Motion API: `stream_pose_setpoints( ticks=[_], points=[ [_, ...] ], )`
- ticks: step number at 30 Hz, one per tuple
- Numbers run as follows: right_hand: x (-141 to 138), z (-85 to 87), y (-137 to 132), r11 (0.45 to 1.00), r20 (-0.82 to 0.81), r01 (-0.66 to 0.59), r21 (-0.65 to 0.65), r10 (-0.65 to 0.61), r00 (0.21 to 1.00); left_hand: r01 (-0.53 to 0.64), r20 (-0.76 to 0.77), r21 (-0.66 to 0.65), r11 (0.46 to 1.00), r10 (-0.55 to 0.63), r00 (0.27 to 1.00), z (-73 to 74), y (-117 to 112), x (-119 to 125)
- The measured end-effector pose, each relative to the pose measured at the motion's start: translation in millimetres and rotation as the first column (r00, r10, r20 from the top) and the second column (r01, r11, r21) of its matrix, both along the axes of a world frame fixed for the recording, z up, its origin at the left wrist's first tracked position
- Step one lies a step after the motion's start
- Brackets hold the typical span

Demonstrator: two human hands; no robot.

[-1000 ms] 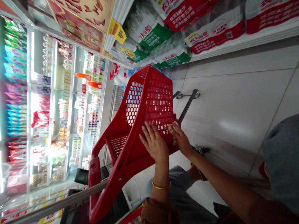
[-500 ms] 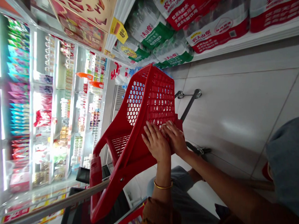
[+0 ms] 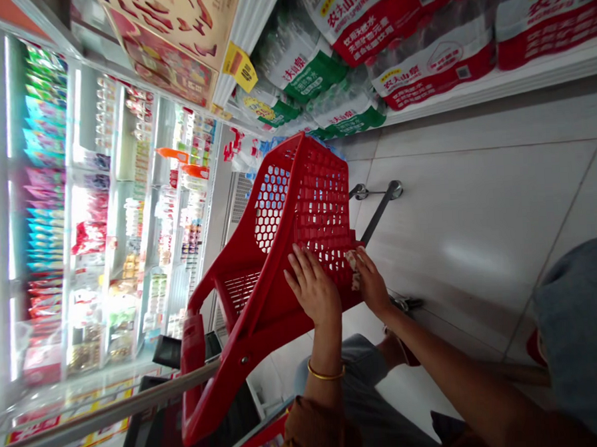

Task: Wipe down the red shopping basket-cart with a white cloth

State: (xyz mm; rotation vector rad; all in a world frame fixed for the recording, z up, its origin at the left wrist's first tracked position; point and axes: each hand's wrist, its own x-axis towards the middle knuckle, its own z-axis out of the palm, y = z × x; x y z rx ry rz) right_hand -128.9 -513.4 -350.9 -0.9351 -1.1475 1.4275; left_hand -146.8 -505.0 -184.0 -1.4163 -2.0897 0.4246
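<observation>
My left hand, with a gold bracelet at the wrist, lies flat with fingers spread on the side of a red shopping cart. My right hand is closed around a crumpled, pale, patterned cloth. It presses this against the cart's side near the lower edge of the lattice, just right of my left hand. Part of the cloth is hidden under my fingers. The cart's handle points to the lower left, and its wheels show at the right of the basket.
Shelves of packed water bottles run along the top. Lit shelves of packaged goods fill the left side. A metal rail crosses the lower left, and a tiled floor lies at the right.
My right hand has moved right, away from my left fingers and toward the cart's lower edge, so the cloth now shows. My left hand stays nearly in place.
</observation>
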Motion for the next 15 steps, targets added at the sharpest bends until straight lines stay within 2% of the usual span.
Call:
stream_pose_setpoints(
  ticks=[3, 7, 10, 12, 15],
  points=[
    [-1.1, 15.0, 9.6, 0.999, -0.018, 0.018, 0.036, -0.018, 1.000, 0.005, -0.001, -0.004, 1.000, -0.005, 1.000, -0.2, 0.6, -0.3],
    [-5.9, 48.3, 31.0, 0.986, -0.050, 0.053, 0.160, -0.046, 0.998, 0.017, 0.001, -0.007, 1.000, -0.017, 1.000, 0.0, 5.5, -0.5],
    [-7.7, 70.4, 45.8, 0.978, -0.104, 0.018, 0.208, 0.004, 0.995, 0.026, -0.008, 0.005, 1.000, -0.026, 1.000, 1.8, 11.3, -1.5],
    [-7.9, 79.3, 53.8, 0.967, -0.125, -0.028, 0.254, 0.062, 0.990, 0.033, -0.017, 0.015, 0.999, -0.033, 0.999, 3.4, 14.6, -2.5],
    [-8.8, 82.4, 62.1, 0.938, -0.099, -0.083, 0.335, 0.123, 0.987, 0.044, -0.033, 0.007, 0.999, -0.044, 0.999, 5.2, 17.0, -3.6]
  ],
)
